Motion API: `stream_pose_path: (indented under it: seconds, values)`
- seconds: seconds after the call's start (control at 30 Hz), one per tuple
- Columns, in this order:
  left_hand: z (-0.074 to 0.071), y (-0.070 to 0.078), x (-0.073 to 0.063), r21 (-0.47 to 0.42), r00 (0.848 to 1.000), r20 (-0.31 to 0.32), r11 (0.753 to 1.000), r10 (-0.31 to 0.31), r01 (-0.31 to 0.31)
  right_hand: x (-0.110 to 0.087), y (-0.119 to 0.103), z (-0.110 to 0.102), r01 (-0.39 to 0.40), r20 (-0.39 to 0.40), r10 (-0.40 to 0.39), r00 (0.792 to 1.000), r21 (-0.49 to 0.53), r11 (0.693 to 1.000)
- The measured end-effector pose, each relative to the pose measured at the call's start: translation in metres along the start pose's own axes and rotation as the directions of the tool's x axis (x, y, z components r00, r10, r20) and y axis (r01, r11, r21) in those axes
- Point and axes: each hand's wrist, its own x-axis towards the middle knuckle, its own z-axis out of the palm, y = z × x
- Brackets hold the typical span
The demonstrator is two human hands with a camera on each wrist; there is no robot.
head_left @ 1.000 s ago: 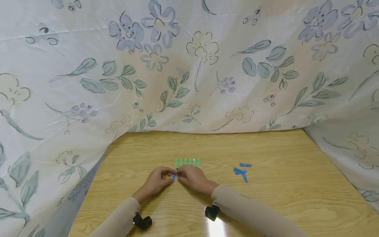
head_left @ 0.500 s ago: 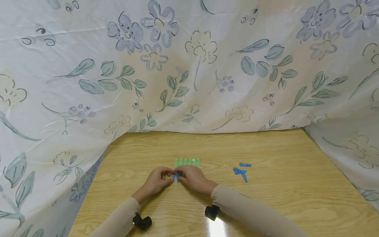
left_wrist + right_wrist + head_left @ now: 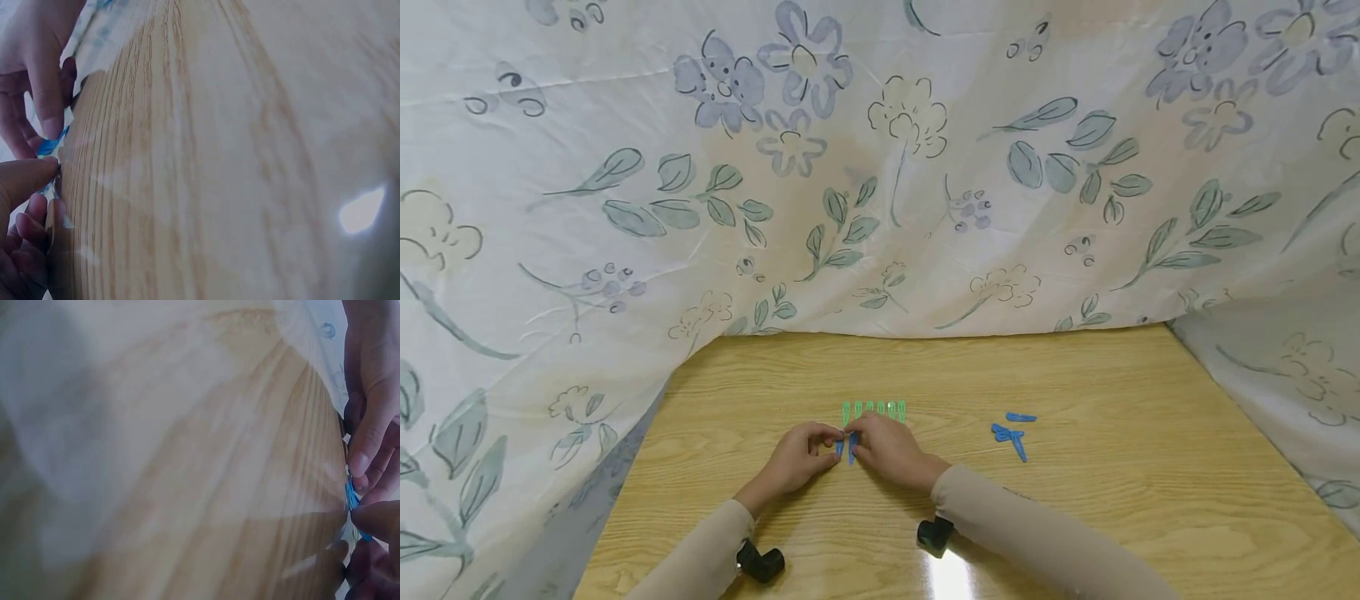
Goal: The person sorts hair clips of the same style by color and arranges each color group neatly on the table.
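Two blue hair clips lie side by side, pointing toward the person, just below a row of several green hair clips (image 3: pixel 858 411). My left hand (image 3: pixel 795 458) pinches the left blue hair clip (image 3: pixel 839 447) between thumb and fingers. At the other one, the right blue hair clip (image 3: pixel 852 450), my right hand (image 3: pixel 891 450) holds the upper end with its fingertips, the thumb beside it. Both hands rest low on the table with fingertips nearly meeting. In the wrist views only slivers of blue show between the fingers; the fingers hide the clips' upper ends.
Several more blue hair clips (image 3: pixel 1011 435) lie in a loose group to the right on the wooden table (image 3: pixel 1112 500). A flowered cloth (image 3: pixel 880 250) hangs behind and along both sides. Black wrist cameras sit under both forearms.
The right hand has shifted slightly, and more of the right blue hair clip shows beneath its fingers. The left hand stays in place.
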Motion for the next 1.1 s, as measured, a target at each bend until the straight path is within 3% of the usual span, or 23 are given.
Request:
stream_pose_path:
  seconds: [0.2, 0.67, 1.1]
  values:
    - [-0.001, 0.001, 0.003, 0.001, 1.0, 0.001, 1.0, -0.004, 0.004, 0.001, 0.002, -0.001, -0.028, -0.017, 0.028, 0.999, 0.012, 1.0]
    - [-0.006, 0.001, 0.006, 0.011, 1.0, 0.008, 1.0, 0.01, -0.01, 0.002, 0.011, -0.008, -0.073, -0.018, 0.077, 0.997, 0.155, 0.985]
    - [-0.01, -0.002, 0.009, 0.026, 0.999, 0.02, 0.999, 0.028, -0.029, -0.015, 0.015, -0.035, -0.103, -0.065, 0.13, 0.989, 0.317, 0.943]
